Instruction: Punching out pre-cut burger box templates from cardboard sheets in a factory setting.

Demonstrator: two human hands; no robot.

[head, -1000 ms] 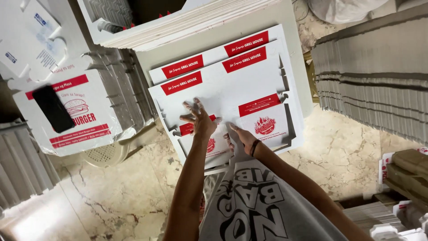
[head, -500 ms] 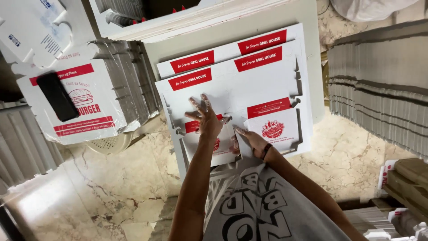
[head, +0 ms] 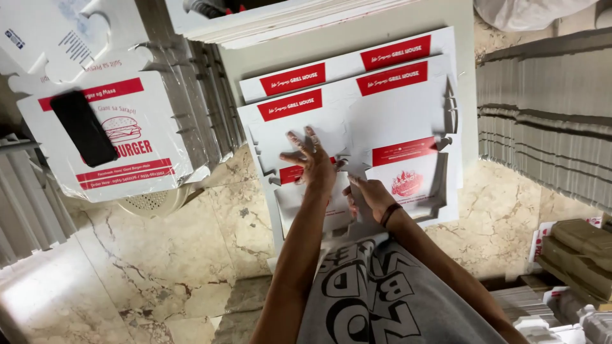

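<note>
Open marble floor (head: 159, 255) lies at seven o'clock. Card stacks (head: 548, 127) block three o'clock. A stool (head: 150, 202) with boxes obstructs ten o'clock.

Your left hand (head: 313, 160) is stretched forward on a straight bare arm, fingers spread wide and palm pressed flat down. Your right hand (head: 368, 193) sits just beside it, lower, fingers curled, a dark band round the wrist.

— Left side? 
— A black phone (head: 83, 128) lies on a white printed box flat (head: 115, 143), itself resting on a pale plastic stool (head: 153, 202).
— Right side? 
— Grey flat-card stacks (head: 548, 127) on a marble floor (head: 127, 274).
</note>
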